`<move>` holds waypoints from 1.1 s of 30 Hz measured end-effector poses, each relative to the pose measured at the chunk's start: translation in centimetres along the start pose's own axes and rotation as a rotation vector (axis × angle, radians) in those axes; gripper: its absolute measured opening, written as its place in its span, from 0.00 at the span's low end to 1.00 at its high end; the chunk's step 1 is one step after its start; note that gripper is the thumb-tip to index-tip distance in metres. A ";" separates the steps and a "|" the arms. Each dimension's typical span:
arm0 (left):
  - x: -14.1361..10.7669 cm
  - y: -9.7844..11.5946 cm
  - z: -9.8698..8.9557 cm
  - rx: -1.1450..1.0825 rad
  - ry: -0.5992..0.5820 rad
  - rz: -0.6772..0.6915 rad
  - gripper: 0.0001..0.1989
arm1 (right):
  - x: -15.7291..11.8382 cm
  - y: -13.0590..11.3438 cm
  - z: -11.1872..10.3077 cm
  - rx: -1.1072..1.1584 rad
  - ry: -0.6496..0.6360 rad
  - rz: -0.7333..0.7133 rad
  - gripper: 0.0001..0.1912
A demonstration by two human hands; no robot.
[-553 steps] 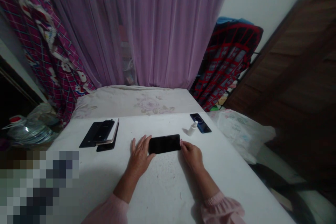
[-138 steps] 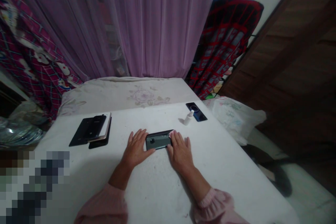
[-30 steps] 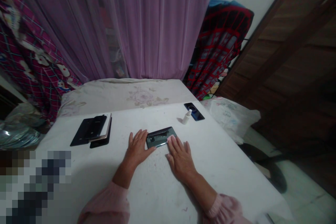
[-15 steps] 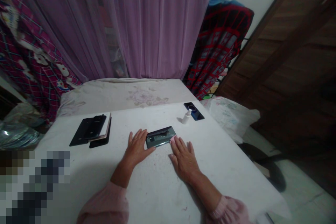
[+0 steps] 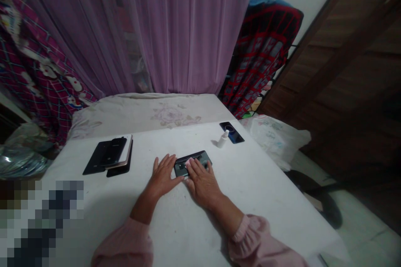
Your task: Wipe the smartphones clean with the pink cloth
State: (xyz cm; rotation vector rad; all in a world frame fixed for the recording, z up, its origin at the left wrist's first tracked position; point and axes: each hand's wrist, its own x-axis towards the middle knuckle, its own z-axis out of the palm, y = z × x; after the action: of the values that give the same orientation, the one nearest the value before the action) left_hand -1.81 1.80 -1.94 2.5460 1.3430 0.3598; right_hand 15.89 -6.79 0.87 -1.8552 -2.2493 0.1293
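Observation:
A dark, glossy smartphone (image 5: 205,159) lies flat on the white-covered table. My left hand (image 5: 163,175) holds its left end, thumb at the near edge and fingertips by the far left corner. Across the phone's middle, my right hand (image 5: 202,181) presses a small pink cloth (image 5: 189,161) onto the glass with its fingertips. Part of the cloth and of the phone is hidden under those fingers. Beyond the phone to the right, a small white spray bottle (image 5: 222,139) stands upright next to another phone (image 5: 234,133) with a dark blue face.
Several dark and white phones (image 5: 115,152) are stacked, overlapping, on the left of the table (image 5: 175,225). Purple curtains (image 5: 188,29) hang behind the floral cloth (image 5: 134,110) at the back. A white plastic bag (image 5: 275,137) sits past the right edge, near a brown wooden door (image 5: 328,71).
My right hand has slid left along the phone with the pink cloth, from its right end to the middle. My left hand and the phone stay put.

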 end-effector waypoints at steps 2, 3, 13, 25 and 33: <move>0.0 0.0 0.0 0.001 0.009 0.004 0.32 | 1.5 0.1 -0.1 0.002 -0.007 0.007 0.27; 0.0 0.0 0.0 -0.001 0.017 0.007 0.32 | 2.2 0.1 -0.1 0.003 -0.012 0.011 0.27; -0.2 0.2 0.3 -0.015 0.081 0.008 0.30 | 0.0 -0.3 0.1 0.002 -0.014 -0.020 0.28; -0.2 0.2 0.0 0.020 0.052 0.009 0.30 | 2.9 -0.5 0.0 0.073 -0.020 0.028 0.27; -0.3 0.3 0.1 0.015 0.055 0.009 0.31 | -0.9 0.0 1.3 0.038 0.057 0.008 0.28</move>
State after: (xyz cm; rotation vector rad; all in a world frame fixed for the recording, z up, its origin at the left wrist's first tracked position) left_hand -1.70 1.42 -1.97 2.5731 1.3594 0.4264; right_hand 15.79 -7.53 -0.53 -1.8247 -2.1868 0.1181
